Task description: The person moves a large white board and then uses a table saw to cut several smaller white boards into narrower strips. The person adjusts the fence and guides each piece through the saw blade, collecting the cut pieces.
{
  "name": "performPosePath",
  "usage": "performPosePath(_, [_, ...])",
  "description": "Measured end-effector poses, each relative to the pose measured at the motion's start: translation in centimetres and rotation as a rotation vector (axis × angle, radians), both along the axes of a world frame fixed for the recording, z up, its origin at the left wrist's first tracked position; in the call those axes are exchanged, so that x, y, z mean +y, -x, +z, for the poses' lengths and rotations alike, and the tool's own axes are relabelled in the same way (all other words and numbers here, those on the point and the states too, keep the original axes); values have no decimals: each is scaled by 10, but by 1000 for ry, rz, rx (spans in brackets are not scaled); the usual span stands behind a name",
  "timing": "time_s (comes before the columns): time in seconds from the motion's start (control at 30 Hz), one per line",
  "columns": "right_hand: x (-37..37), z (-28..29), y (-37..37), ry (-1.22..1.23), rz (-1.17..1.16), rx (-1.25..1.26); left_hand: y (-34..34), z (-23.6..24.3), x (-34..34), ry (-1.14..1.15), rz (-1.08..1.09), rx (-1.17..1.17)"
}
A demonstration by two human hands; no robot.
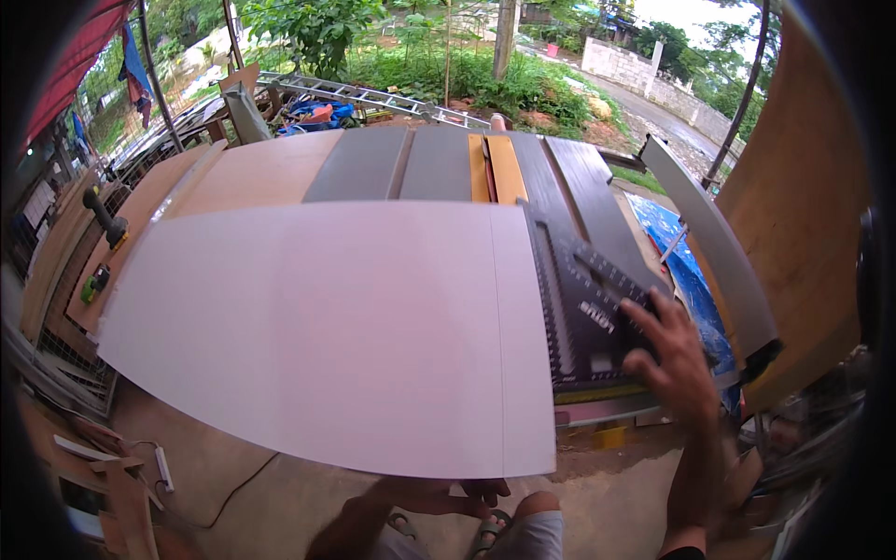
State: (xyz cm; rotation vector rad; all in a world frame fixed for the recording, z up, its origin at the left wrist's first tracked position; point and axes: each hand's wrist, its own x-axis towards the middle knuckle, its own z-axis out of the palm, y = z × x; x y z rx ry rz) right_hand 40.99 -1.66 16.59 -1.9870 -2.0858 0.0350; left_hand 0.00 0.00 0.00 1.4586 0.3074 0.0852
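Lying flat by the right edge of the big white board, the black ruler with 3 sides is just left of the right hand. Its long side slants from far left down to near right, so that end points toward the hand. The right fingers are spread, with the thumb apart, over the ruler's right part. They look blurry, so I cannot tell if they press on it or hang just above.

The left hand is much farther from the ruler, low at the board's near edge. It is dark and partly hidden, so I cannot tell if it grips.

On the board, 1 thin line runs near its right edge. Past the board is a grey worktop.
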Motion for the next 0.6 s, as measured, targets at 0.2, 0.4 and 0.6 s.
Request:
performPosePath(0.2, [-21,29,-5,20,166,-80,-15,64,-114,320,294,376])
performPosePath(0.4, [-24,-1,21,-457,428,-183,5,154,-185,475,533,325])
performPosePath(0.6, [-19,25,23,-110,321,-95,29,244,-178,235,978,167])
